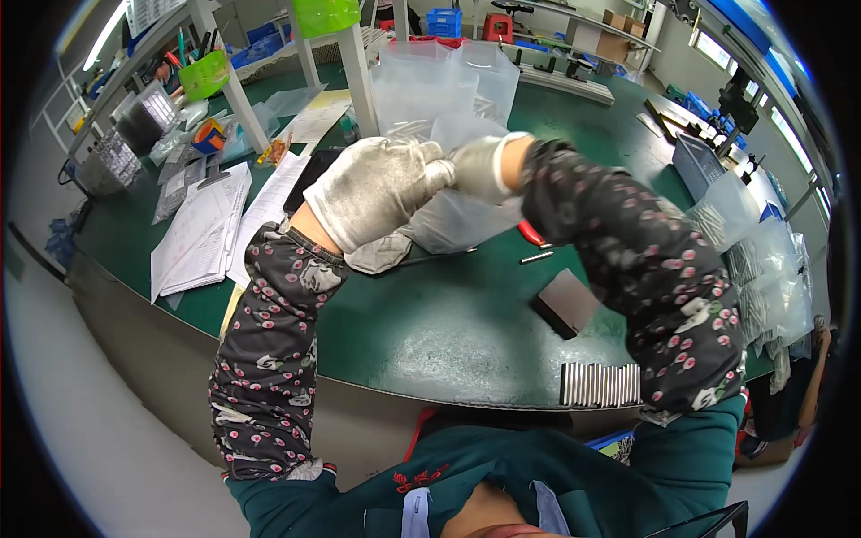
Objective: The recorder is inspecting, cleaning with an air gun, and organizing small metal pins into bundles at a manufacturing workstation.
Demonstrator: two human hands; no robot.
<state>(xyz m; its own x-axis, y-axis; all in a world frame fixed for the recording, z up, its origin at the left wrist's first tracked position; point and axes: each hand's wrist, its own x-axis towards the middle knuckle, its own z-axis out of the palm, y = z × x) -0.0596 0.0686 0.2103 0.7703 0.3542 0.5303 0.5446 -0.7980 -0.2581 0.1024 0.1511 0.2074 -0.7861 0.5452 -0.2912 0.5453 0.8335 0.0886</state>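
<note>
Both my hands wear whitish, soiled work gloves and meet above the middle of the green table. My left hand [381,186] is closed, its fingers curled at the neck of a translucent plastic bag [462,222]. My right hand [482,170], a little smeared by motion, is closed against the left one at the same bag. The bag spreads out below and behind the gloves; its contents cannot be made out. Under my left wrist lies a crumpled whitish cloth or glove [379,255]. Near my right sleeve are a small metal pin [536,257] and a red handle [530,233].
A grey-brown block [568,303] and a row of metal pins [601,385] lie near the front edge. Filled clear bags stand at the back [421,85] and at the right [771,278]. Paper sheets [202,233] cover the left side, beside a white shelf post [359,85].
</note>
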